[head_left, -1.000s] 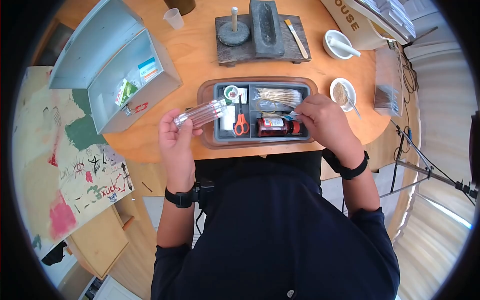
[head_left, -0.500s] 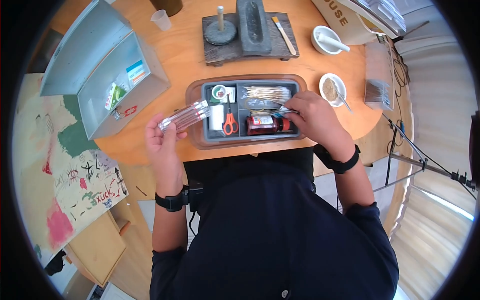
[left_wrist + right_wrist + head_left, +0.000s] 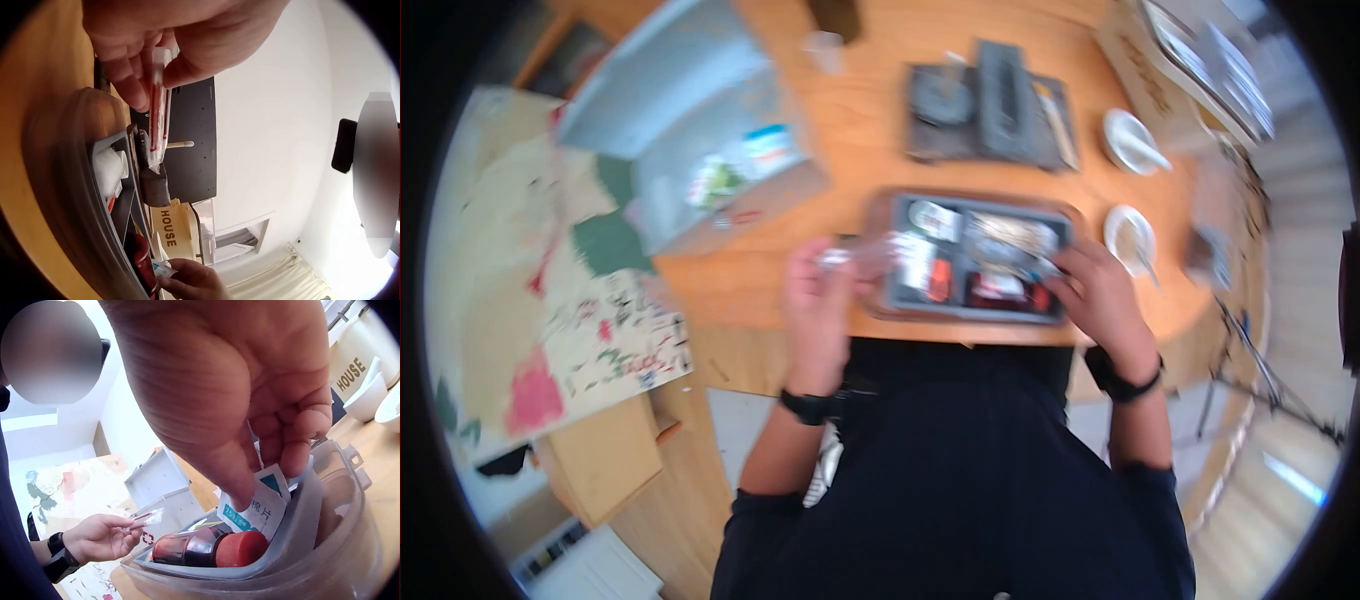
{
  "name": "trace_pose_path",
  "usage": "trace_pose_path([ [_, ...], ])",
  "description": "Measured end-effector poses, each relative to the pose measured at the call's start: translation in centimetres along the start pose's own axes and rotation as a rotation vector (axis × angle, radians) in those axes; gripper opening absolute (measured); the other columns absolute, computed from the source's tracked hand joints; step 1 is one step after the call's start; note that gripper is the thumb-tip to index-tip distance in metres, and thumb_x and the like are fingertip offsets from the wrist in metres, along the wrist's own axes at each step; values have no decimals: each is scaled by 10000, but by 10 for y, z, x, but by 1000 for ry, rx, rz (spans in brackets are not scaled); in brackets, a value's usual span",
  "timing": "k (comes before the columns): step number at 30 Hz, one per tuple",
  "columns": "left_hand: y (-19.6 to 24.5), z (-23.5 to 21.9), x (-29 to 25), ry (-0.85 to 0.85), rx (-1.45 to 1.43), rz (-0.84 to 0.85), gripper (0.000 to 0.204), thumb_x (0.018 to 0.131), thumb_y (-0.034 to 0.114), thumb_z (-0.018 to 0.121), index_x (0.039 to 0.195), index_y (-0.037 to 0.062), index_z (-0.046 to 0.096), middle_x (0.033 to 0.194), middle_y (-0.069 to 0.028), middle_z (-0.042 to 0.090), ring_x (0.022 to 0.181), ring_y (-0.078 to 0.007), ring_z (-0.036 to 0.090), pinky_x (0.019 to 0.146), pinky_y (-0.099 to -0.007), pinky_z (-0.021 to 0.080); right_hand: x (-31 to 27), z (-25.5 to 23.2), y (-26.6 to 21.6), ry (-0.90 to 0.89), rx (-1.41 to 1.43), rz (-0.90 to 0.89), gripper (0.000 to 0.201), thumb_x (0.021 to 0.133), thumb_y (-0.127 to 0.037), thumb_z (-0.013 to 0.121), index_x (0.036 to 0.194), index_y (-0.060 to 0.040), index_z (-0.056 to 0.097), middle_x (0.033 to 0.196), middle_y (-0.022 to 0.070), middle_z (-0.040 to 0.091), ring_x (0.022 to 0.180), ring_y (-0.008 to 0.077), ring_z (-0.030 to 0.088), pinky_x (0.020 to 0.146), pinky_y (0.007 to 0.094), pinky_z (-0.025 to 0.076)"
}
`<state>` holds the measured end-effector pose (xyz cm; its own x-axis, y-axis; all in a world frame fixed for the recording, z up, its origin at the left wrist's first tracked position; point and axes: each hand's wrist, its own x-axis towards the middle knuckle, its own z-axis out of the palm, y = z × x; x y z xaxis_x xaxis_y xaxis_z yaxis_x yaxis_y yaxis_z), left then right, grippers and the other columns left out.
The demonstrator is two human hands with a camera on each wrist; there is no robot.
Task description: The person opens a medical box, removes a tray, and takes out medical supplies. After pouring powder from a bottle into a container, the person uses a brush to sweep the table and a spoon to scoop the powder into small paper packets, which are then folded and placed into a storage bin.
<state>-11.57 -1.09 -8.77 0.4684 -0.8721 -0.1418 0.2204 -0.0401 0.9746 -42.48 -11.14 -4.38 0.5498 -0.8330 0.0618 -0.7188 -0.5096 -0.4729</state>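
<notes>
My left hand (image 3: 818, 310) pinches a clear packet of red-tinted sticks (image 3: 160, 112), held just off the left end of the grey divided tray (image 3: 960, 310). At the tray's right side, my right hand (image 3: 1105, 305) pinches a small white and teal sachet (image 3: 253, 509) between thumb and fingers. Beneath the sachet lies a dark red bottle (image 3: 187, 547) with a red cap. The tray also holds cotton swabs (image 3: 1012, 232), orange-handled scissors (image 3: 941, 280) and a white roll (image 3: 107, 172). The head view is blurred.
An open metal box (image 3: 690, 190) with packets inside stands at the left. Behind the tray is a dark board with a stone trough (image 3: 1003, 100) and a brush. A white mortar (image 3: 1130, 140), a bowl of powder (image 3: 1130, 240) and a clear container are at the right.
The head view has swung, so the whole scene sits farther right and lower. Both hands keep their hold on the packet and the sachet.
</notes>
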Motion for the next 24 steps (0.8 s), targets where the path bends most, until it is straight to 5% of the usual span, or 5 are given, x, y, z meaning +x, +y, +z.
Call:
trace_pose_path([
  [7,-6,7,1,-105,-104,-49,317,984,40,590,1283,27,486,1085,-84,641,932,-130,647,777,-268,557,-2,-5,-6,-45,38,121,254,735,-56,765,970,-19,676,904,152,658,877,347,638,757,432,513],
  [13,-8,0,1,-61,-88,-1,283,986,35,581,1260,30,510,1078,-86,647,911,-129,652,768,-258,547,-1,5,2,-31,32,-1,190,745,-38,746,922,-7,681,868,148,650,871,359,632,758,432,513],
  [24,-11,-16,10,-3,-33,-20,312,994,58,584,1291,28,494,1114,-102,656,953,-155,664,789,-264,538,-7,-13,17,155,63,40,128,796,-56,740,904,-10,690,836,139,660,806,337,633,708,418,505],
])
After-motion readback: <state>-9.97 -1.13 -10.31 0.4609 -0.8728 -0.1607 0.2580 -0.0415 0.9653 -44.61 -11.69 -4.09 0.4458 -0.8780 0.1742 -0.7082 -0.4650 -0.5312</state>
